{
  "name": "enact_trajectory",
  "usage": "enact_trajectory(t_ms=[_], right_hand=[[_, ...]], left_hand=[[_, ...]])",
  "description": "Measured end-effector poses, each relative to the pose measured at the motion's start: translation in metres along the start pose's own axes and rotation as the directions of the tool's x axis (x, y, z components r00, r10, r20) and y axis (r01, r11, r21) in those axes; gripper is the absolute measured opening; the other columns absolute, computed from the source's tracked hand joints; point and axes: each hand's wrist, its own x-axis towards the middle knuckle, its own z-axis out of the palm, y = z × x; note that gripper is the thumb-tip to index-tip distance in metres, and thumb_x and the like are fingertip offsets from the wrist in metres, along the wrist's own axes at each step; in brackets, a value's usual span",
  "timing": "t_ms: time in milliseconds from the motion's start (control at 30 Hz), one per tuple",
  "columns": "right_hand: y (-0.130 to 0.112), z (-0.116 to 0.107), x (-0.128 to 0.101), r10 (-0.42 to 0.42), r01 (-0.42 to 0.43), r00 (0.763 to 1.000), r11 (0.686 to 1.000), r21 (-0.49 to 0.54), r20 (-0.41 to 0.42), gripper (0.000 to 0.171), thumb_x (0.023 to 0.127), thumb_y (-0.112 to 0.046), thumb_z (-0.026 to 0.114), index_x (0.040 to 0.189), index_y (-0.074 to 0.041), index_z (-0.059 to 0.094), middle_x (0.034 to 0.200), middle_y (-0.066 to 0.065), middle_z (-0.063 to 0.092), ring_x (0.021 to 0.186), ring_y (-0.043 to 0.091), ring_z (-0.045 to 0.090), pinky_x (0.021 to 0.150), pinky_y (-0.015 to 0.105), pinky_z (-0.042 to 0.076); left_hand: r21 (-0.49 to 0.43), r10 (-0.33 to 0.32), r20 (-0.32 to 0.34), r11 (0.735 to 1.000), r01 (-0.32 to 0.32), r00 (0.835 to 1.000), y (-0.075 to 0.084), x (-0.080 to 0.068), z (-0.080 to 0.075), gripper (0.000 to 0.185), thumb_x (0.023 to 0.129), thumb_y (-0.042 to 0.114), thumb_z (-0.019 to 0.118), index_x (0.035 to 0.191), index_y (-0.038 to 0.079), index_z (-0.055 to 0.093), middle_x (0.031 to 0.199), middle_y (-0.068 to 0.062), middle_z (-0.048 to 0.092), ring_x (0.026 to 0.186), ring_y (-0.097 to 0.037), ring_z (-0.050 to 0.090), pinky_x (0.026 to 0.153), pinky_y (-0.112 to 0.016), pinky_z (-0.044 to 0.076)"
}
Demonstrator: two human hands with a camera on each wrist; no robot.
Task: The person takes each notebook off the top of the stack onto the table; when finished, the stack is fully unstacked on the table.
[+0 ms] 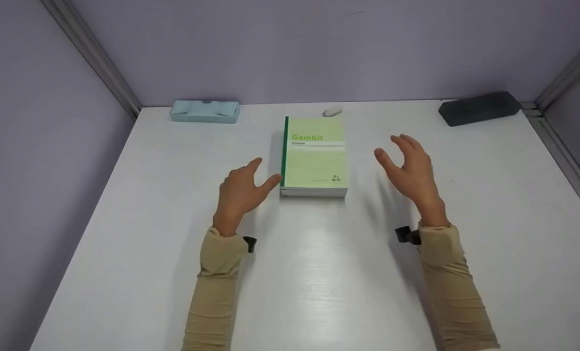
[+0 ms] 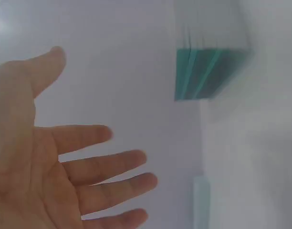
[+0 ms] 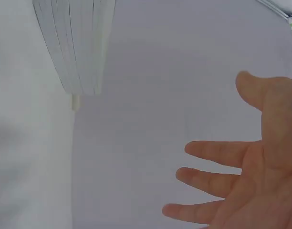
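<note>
Green-covered notebook (image 1: 314, 158), marked "Gambit", with a darker green spine on its left edge, lies flat and closed on the white table (image 1: 319, 273), toward the far middle. All positions below are taken from this notebook.

Left hand (image 1: 241, 192): just beside the notebook's near left corner, fingers straight and spread, holding nothing. The thumb tip appears to meet the spine corner in the head view; contact cannot be confirmed. The left wrist view shows an empty palm with the spine ahead of it, blurred.

Right hand (image 1: 409, 168): to the right of the notebook, apart from it, raised above the table, fingers extended and loosely spread, holding nothing. The right wrist view shows the page edges across a gap of bare table from the fingers (image 3: 208, 181).

Other items: small white eraser (image 1: 332, 112) just beyond the far edge; pale blue case (image 1: 205, 111) at far left; dark grey block (image 1: 479, 108) at far right, well apart. Both sleeves are tan.
</note>
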Motion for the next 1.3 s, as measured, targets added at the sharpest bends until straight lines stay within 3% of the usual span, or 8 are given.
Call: enact_trajectory(t_ms=[67, 167, 367, 500, 667, 967, 1133, 1300], right_hand=[[0.004, 0.012, 0.007, 0.017, -0.016, 1.0, 0.997, 0.074, -0.007, 0.057, 0.097, -0.036, 0.056, 0.135, 0.005, 0.049, 0.14, 0.025, 0.045, 0.127, 0.043, 0.043, 0.103, 0.054, 0.034], [0.008, 0.028, 0.015, 0.083, -0.091, 0.995, 0.981, 0.17, 0.054, 0.055, 0.097, -0.037, 0.055, 0.135, 0.004, 0.051, 0.136, 0.023, 0.051, 0.118, 0.041, 0.053, 0.096, 0.05, 0.043], [0.018, 0.06, 0.028, 0.196, -0.267, 0.948, 0.919, 0.289, 0.251, 0.054, 0.098, -0.033, 0.054, 0.139, 0.001, 0.046, 0.139, 0.02, 0.048, 0.12, 0.035, 0.052, 0.095, 0.043, 0.045], [0.018, 0.076, 0.032, 0.193, -0.327, 0.919, 0.861, 0.39, 0.345, 0.054, 0.099, -0.025, 0.052, 0.143, 0.003, 0.04, 0.144, 0.02, 0.042, 0.121, 0.03, 0.052, 0.095, 0.039, 0.046], [0.017, 0.083, 0.035, 0.134, -0.325, 0.916, 0.799, 0.505, 0.378, 0.048, 0.099, -0.014, 0.051, 0.143, 0.001, 0.04, 0.144, 0.018, 0.043, 0.119, 0.027, 0.053, 0.092, 0.037, 0.048], [0.018, 0.084, 0.041, 0.094, -0.316, 0.914, 0.778, 0.544, 0.396, 0.05, 0.099, -0.012, 0.051, 0.146, -0.003, 0.037, 0.146, 0.015, 0.041, 0.118, 0.026, 0.054, 0.09, 0.038, 0.05], [0.02, 0.084, 0.042, 0.093, -0.331, 0.906, 0.762, 0.556, 0.412, 0.051, 0.099, -0.013, 0.05, 0.148, -0.006, 0.035, 0.148, 0.014, 0.038, 0.12, 0.026, 0.052, 0.091, 0.039, 0.049], [0.007, 0.076, 0.037, 0.078, -0.329, 0.899, 0.772, 0.544, 0.432, 0.051, 0.1, -0.009, 0.046, 0.149, -0.002, 0.031, 0.15, 0.017, 0.034, 0.122, 0.03, 0.051, 0.094, 0.042, 0.047]], left_hand=[[-0.111, -0.031, 0.031, 0.993, 0.034, 0.999, -0.002, 0.011, 0.01, 0.067, 0.093, 0.047, 0.057, 0.14, 0.001, 0.047, 0.129, -0.02, 0.058, 0.117, -0.034, 0.056, 0.093, -0.048, 0.045], [-0.236, -0.085, 0.044, 0.967, 0.093, 0.995, -0.006, 0.028, 0.025, 0.061, 0.094, 0.041, 0.058, 0.136, -0.003, 0.05, 0.122, -0.02, 0.061, 0.114, -0.031, 0.057, 0.091, -0.044, 0.047], [-0.32, -0.141, 0.076, 0.934, 0.158, 0.987, -0.012, 0.054, 0.051, 0.061, 0.095, 0.039, 0.056, 0.139, -0.003, 0.047, 0.127, -0.019, 0.057, 0.121, -0.03, 0.05, 0.096, -0.043, 0.043], [-0.379, -0.147, 0.08, 0.91, 0.167, 0.986, -0.013, 0.064, 0.06, 0.06, 0.095, 0.036, 0.057, 0.14, -0.001, 0.045, 0.131, -0.018, 0.056, 0.124, -0.028, 0.049, 0.099, -0.041, 0.041], [-0.43, -0.118, 0.109, 0.889, 0.154, 0.987, -0.01, 0.069, 0.06, 0.056, 0.095, 0.031, 0.059, 0.142, 0.002, 0.045, 0.132, -0.015, 0.056, 0.123, -0.024, 0.05, 0.099, -0.038, 0.042], [-0.42, -0.064, 0.153, 0.899, 0.124, 0.986, -0.01, 0.075, 0.056, 0.057, 0.094, 0.028, 0.061, 0.143, 0.005, 0.044, 0.137, -0.013, 0.052, 0.13, -0.024, 0.044, 0.103, -0.037, 0.038], [-0.474, -0.021, 0.157, 0.876, 0.094, 0.987, -0.011, 0.076, 0.057, 0.054, 0.093, 0.025, 0.065, 0.141, 0.006, 0.048, 0.137, -0.013, 0.053, 0.128, -0.025, 0.047, 0.099, -0.036, 0.043], [-0.52, -0.005, 0.157, 0.85, 0.087, 0.988, -0.014, 0.075, 0.058, 0.053, 0.093, 0.021, 0.065, 0.14, 0.005, 0.048, 0.137, -0.014, 0.052, 0.129, -0.026, 0.046, 0.097, -0.034, 0.045]])
